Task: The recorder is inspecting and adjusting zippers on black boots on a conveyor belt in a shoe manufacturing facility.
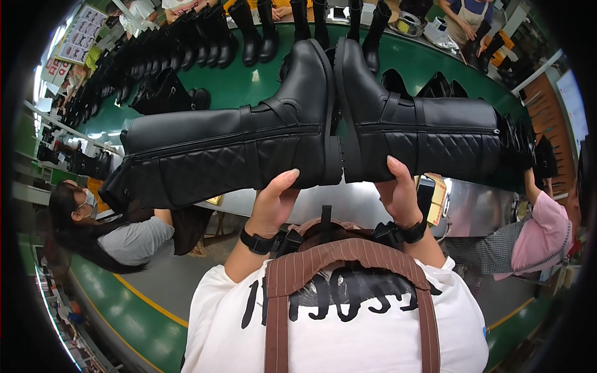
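Note:
Two tall black boots with quilted shafts, ankle straps and long side zippers are held up in front of me, soles nearly together. My left hand (275, 200) grips the left boot (205, 143) near its heel, thumb on the quilted side and the other fingers hidden beneath. In the same way my right hand (400, 194) has hold of the right boot (429, 133) by the heel end. The left shaft points out to the left, and the right one points right. Both zippers look closed.
A green table (286, 68) curves behind, with rows of standing black boots (250, 34) at its far side. Below the boots is a shiny metal worktop (357, 202). One person (118, 230) sits to my left; another in a pink top (541, 230) is at the right.

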{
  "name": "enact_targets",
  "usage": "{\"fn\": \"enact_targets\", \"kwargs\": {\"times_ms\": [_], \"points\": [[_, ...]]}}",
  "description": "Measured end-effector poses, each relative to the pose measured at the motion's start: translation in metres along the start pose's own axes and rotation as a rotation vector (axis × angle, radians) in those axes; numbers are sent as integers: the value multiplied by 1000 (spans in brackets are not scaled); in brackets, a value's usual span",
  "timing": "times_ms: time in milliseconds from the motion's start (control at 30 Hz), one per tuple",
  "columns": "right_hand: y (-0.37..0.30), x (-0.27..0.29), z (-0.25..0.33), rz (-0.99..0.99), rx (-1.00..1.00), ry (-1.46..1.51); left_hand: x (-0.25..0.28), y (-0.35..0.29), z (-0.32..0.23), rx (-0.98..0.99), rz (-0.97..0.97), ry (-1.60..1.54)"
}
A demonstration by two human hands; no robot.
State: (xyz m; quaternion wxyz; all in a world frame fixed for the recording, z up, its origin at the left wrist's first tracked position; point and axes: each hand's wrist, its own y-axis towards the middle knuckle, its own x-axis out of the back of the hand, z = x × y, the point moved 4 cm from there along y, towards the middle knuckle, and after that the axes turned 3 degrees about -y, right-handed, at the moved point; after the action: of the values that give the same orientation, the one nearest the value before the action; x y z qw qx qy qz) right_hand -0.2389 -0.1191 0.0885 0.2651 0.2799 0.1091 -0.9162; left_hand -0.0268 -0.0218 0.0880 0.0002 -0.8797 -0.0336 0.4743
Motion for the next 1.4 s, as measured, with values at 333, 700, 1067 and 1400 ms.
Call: {"fn": "enact_targets", "kwargs": {"times_ms": [333,700,1067,1400], "points": [[-4,-27,5,5,8,-550,6,-10,-14,-431,-91,932],[71,-54,0,143,196,-627,-24,-21,-29,-616,-98,1290],[103,-24,-57,376,-340,429,-46,-14,-52,-715,79,1488],[65,-28,-27,503,-343,915,-12,22,-18,-117,-142,178]]}}
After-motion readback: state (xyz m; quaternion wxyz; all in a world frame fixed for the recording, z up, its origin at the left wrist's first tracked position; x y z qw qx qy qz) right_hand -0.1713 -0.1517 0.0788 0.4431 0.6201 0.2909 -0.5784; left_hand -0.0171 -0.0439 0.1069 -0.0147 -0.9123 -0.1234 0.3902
